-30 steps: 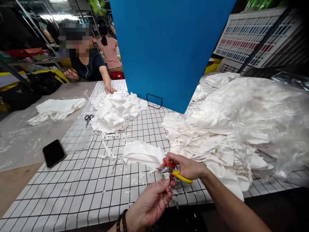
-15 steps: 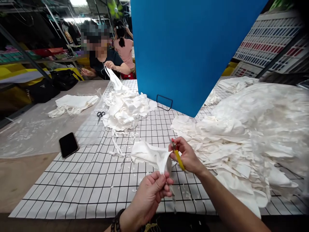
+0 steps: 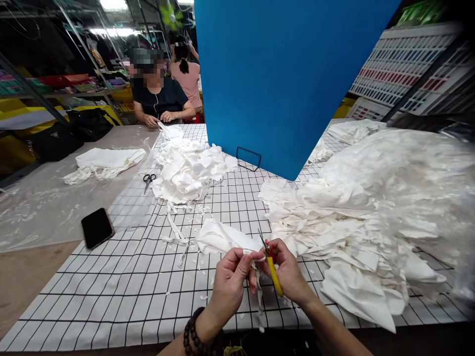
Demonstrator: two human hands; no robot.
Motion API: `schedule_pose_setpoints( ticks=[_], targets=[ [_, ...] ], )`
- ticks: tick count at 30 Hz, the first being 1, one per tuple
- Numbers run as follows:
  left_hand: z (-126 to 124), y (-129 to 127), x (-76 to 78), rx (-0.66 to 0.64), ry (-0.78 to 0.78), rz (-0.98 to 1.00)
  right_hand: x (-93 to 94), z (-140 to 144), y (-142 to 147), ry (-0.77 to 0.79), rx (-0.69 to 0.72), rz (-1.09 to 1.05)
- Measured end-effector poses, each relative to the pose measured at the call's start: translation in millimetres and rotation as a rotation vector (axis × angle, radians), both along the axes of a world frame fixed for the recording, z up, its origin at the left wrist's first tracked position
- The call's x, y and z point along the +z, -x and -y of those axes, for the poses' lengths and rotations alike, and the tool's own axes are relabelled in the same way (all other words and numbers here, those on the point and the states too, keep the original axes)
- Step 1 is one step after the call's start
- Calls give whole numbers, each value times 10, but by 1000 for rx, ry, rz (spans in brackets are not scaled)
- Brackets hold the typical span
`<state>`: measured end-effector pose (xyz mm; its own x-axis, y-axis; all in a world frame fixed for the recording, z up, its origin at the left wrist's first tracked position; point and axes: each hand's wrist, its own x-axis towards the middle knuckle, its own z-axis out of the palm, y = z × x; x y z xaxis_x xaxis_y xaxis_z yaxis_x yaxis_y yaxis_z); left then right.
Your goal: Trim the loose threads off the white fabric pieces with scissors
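Note:
My left hand [image 3: 232, 279] pinches the near edge of a white cloth piece [image 3: 222, 236] between thumb and fingers. The rest of the cloth lies spread on the table beyond. A narrow white strip [image 3: 260, 301] hangs below my fingers. In my right hand [image 3: 287, 272] is a pair of thread snips [image 3: 272, 269] with yellow and red handles, the blades pointing up and away. My right fingertips are close to the cloth's edge beside the left hand; whether they also grip it is hidden.
A large white fabric heap [image 3: 334, 217] lies right, partly under clear plastic. Another white pile [image 3: 189, 170] is ahead, with black scissors [image 3: 148, 180] beside it. A phone [image 3: 97, 228] lies left. A blue board [image 3: 267, 89] stands upright. A co-worker [image 3: 159, 101] sits opposite.
My two hands have come together at the cloth's edge, the right one lower and nearer the left. The co-worker's hands have come down to the table with their cloth.

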<state>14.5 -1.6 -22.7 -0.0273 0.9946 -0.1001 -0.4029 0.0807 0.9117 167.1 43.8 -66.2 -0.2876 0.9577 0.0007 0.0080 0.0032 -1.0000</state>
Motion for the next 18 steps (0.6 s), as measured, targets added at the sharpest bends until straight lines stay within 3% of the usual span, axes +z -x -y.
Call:
schedule_pose_setpoints(
  ticks=[3, 7, 10, 18],
  targets=[
    [-28, -16, -15, -13, -6, 0, 166, -5, -223, -7, 34, 123],
    [-20, 1, 15, -22, -8, -137, 535, 10, -486, -125, 82, 550],
    [-5, 26, 25, -68, -30, -231, 747, 49, -525, -208, 126, 770],
    [11, 49, 27, -180, -96, -416, 871, 91, -416, -302, 122, 919]
  ],
)
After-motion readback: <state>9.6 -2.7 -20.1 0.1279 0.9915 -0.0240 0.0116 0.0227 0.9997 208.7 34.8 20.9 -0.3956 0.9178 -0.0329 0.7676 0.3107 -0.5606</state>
